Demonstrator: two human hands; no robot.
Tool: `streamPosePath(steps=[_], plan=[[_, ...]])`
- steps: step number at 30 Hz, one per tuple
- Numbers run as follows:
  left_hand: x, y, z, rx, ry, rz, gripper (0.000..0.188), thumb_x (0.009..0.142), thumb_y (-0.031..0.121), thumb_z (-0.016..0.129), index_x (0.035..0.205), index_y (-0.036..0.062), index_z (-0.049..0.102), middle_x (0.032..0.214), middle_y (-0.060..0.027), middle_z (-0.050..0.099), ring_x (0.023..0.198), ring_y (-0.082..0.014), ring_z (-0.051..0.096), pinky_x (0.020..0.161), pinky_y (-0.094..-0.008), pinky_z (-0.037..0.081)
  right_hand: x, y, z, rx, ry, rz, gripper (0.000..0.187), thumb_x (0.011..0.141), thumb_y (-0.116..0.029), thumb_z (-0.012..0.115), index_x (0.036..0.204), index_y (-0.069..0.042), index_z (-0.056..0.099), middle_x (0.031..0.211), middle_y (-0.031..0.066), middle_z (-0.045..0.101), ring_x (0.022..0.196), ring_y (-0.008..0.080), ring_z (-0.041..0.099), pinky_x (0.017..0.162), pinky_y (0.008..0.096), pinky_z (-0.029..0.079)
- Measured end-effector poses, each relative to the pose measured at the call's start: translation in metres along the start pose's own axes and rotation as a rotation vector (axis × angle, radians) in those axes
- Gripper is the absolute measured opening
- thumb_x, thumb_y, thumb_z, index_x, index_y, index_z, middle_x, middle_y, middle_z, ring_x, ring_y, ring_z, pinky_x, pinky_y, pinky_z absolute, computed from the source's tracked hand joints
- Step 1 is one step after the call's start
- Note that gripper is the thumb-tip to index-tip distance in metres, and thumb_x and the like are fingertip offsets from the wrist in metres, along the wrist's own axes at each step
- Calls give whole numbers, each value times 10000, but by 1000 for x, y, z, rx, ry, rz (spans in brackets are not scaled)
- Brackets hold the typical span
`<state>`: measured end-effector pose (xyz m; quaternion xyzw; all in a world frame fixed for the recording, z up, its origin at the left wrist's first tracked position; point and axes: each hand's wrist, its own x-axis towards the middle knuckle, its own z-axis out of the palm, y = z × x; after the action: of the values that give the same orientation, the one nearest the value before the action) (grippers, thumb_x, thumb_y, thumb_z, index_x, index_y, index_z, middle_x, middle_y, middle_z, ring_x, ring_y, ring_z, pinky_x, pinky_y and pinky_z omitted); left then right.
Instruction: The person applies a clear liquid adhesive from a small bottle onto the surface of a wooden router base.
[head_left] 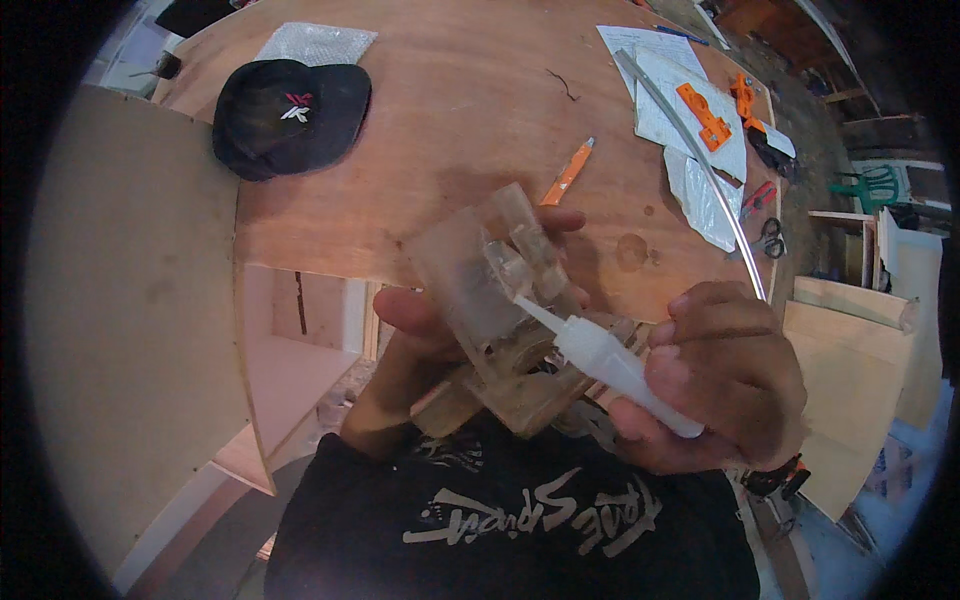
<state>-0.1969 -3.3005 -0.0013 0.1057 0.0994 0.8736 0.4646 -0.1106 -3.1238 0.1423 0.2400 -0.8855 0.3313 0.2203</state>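
Observation:
My left hand [408, 318] grips a clear, frosted plastic assembly [462, 285] from below and behind, with fingertips showing past its far side. The assembly is made of joined plates and blocks and is tilted above the near edge of the table. In my right hand [735, 380] is a small white glue bottle [612, 362], held between thumb and fingers. Its thin nozzle points up and left, with the tip at the inner corner of the assembly; whether it touches is hard to tell. Any glue there is too small to make out.
On the wooden table [450, 110] lie an orange cutter knife [570, 172], a dark cap [288, 118] and bubble wrap [318, 42]. Papers [655, 50], a long metal strip [700, 150], orange clamps [703, 115] and scissors [770, 238] lie at the right. A wooden panel [140, 290] stands at left.

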Motion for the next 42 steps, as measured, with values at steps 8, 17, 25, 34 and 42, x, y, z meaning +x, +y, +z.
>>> streamPosePath(steps=[8,17,25,34,42], plan=[[1,0,-17,-7,-86,37,1417,366,847,634,1417,-37,284,1266,-145,527,1053,-298,632,878,-400,557,-3,3,19,13,139,-7,355,675,-127,808,964,-36,624,892,98,590,796,255,625,716,403,535],[2,16,-76,42,-23,219,1329,505,857,570,1421,-50,248,1292,-161,506,1170,-351,545,958,-498,489,-55,53,76,-83,631,458,280,719,-46,802,958,24,676,861,118,659,744,181,635,660,291,506],[5,22,-73,377,285,163,1294,539,870,548,1429,-22,253,1270,-100,511,1128,-291,568,988,-489,463,-120,116,132,286,980,1019,226,837,-75,724,1010,25,620,857,75,641,699,66,578,577,202,458],[3,35,-57,516,200,235,1196,595,813,611,1427,20,280,1296,-66,494,1147,-274,554,972,-437,479,-137,159,132,223,878,945,428,855,-1,622,1252,18,462,1101,134,583,950,160,609,734,238,487],[39,69,-75,739,284,322,1015,679,648,741,1390,38,351,1338,-59,485,1170,-258,534,971,-393,478,-127,160,131,120,775,836,497,876,21,511,1353,-11,372,1190,162,532,1090,229,567,908,325,459]])
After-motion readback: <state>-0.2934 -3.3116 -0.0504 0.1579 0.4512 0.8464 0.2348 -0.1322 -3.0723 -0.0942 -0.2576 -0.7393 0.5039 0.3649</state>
